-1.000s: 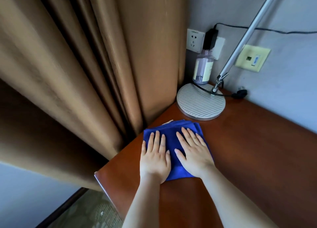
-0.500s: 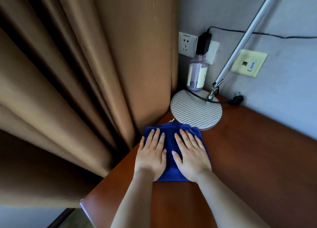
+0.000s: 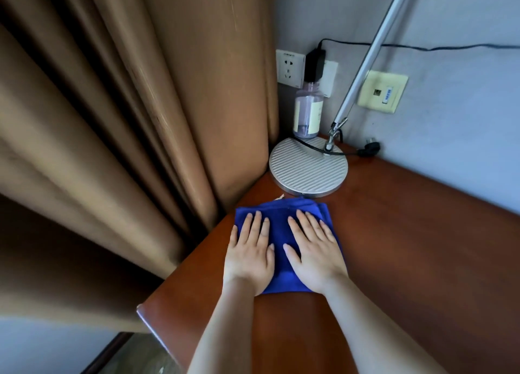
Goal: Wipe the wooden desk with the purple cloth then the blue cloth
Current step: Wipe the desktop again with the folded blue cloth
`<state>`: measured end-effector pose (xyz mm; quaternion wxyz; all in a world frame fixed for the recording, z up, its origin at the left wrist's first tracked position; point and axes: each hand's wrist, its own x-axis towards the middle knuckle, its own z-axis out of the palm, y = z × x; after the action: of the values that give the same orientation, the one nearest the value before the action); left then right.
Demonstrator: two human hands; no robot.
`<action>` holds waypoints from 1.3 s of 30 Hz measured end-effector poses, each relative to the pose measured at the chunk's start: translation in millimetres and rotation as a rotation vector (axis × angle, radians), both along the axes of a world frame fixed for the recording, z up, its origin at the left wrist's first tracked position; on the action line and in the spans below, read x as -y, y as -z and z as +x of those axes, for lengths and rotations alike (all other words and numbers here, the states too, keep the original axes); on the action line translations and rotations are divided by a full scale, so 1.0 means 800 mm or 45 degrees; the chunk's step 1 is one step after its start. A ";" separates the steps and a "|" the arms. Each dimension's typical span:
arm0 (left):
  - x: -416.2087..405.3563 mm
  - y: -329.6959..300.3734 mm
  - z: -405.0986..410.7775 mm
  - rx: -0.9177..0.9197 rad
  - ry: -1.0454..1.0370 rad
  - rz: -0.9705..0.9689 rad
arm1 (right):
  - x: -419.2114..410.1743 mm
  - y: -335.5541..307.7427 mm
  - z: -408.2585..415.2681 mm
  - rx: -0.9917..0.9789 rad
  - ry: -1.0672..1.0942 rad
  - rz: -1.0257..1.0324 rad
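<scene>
— While both palms lie flat, where is the blue cloth (image 3: 281, 227)?
— From the head view, it lies folded on the wooden surface (image 3: 408, 247), near the left edge and just in front of the round lamp base (image 3: 308, 168).
— And the hands?
— The left hand (image 3: 249, 257) presses down on the cloth's left part with fingers straight; the right hand (image 3: 315, 254) presses its right part the same way. Neither grips it.
— Anything behind?
— A clear bottle (image 3: 308, 112) stands by the wall socket (image 3: 289, 67), beside the brown curtain (image 3: 140, 120).
</scene>
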<state>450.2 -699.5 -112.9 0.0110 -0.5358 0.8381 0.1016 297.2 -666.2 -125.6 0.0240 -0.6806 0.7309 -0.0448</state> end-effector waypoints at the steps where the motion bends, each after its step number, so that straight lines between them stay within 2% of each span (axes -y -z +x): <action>1: -0.014 -0.001 -0.003 -0.001 -0.003 0.002 | -0.013 0.000 -0.003 -0.006 0.004 -0.007; 10: -0.075 -0.004 -0.020 -0.001 0.009 0.018 | -0.076 0.003 -0.019 0.018 0.008 -0.045; 19: -0.001 0.000 -0.044 -0.072 0.088 -0.005 | -0.011 0.004 -0.042 -0.003 0.055 -0.072; 29: 0.048 0.001 -0.061 -0.022 0.220 -0.002 | 0.018 0.002 -0.054 0.017 0.139 -0.061; 39: -0.042 -0.002 -0.050 -0.003 0.231 0.003 | -0.077 0.001 -0.040 0.013 0.238 0.005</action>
<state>410.0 -665.7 -111.4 0.0200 -0.4576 0.8831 0.1019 265.6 -604.9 -126.8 0.0247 -0.6090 0.7913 -0.0490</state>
